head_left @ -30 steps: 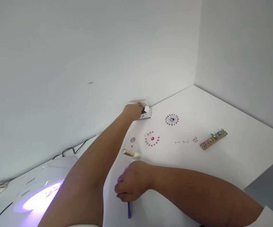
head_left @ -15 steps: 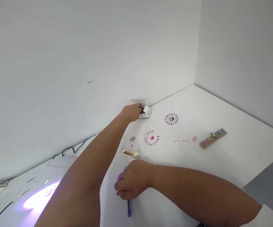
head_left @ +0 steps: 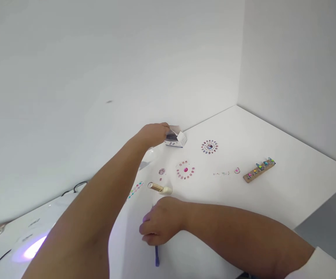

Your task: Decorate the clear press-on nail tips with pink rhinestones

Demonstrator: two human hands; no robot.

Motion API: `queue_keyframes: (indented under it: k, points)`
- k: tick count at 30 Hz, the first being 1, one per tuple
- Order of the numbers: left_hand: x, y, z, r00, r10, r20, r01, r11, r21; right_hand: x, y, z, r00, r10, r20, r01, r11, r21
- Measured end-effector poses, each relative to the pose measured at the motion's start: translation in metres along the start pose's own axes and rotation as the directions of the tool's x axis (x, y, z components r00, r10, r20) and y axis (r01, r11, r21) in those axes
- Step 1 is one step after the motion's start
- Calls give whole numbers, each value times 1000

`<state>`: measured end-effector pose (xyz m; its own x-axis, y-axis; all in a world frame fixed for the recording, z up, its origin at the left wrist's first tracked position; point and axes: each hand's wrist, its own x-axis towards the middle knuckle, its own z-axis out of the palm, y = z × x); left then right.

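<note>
Purple-handled tool [head_left: 156,256] was clasped upright or tilted (could not tell) in the right hand [head_left: 163,221], near side, while the left hand [head_left: 155,133], grip untellable, reached the far box [head_left: 174,144], open presumably for access

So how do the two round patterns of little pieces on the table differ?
The far pattern has a multicoloured middle, while the near pattern has a bright pink one. The far pattern mixes bluish and reddish pieces; the near pattern's are mostly pinkish. Both lie on the white table.
</note>
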<state>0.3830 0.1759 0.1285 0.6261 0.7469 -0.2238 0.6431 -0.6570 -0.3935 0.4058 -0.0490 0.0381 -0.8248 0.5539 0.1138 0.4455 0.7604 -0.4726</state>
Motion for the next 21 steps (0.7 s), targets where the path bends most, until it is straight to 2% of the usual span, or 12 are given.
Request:
queue_keyframes:
  k: [5, 6, 8, 10, 12, 13, 15, 16, 17, 18, 19, 21]
  points:
    - [-37, -18, -38, 984, -66, -163, 62, 998, -26, 0, -1, 2, 1000, 3, -30, -3, 1000, -27]
    - [-49, -22, -46, 954, -97, -285, 76, 994, -84, 0, 0, 3, 999, 3, -36, -5, 999, -34]
    - [-79, -30, -56, 898, -144, -417, 99, 987, -128, 0, 0, 5, 999, 3, -50, -5, 999, -48]
    - [-116, -35, -53, 743, -220, -632, 63, 963, -260, 1, 1, 8, 998, -6, -67, 2, 998, -66]
    - [-157, -35, -33, 629, -326, -706, 55, 924, -378, 2, 3, 12, 995, -33, -90, 25, 996, -89]
    - [-176, -33, -17, 563, -427, -707, 81, 880, -468, 3, 4, 14, 993, -49, -107, 38, 994, -100]
    - [-211, -25, 22, 442, -657, -611, 70, 704, -707, 4, 5, 19, 985, -82, -153, 66, 992, -106]
    - [-226, -19, 43, 392, -775, -496, 17, 544, -839, 4, 6, 22, 978, -96, -187, 79, 992, -96]
    - [-239, -13, 63, 398, -860, -319, -57, 324, -944, 3, 7, 24, 970, -111, -215, 96, 992, -78]
    - [-250, -6, 82, 413, -880, -233, -70, 224, -972, 3, 8, 26, 955, -117, -274, 109, 993, -41]
    - [-258, 2, 98, 436, -882, -181, -79, 163, -983, 2, 9, 28, 937, -103, -333, 118, 993, 24]
    - [-268, 18, 121, 486, -867, -106, -113, 58, -992, 1, 10, 30, 928, -98, -358, 136, 987, 82]
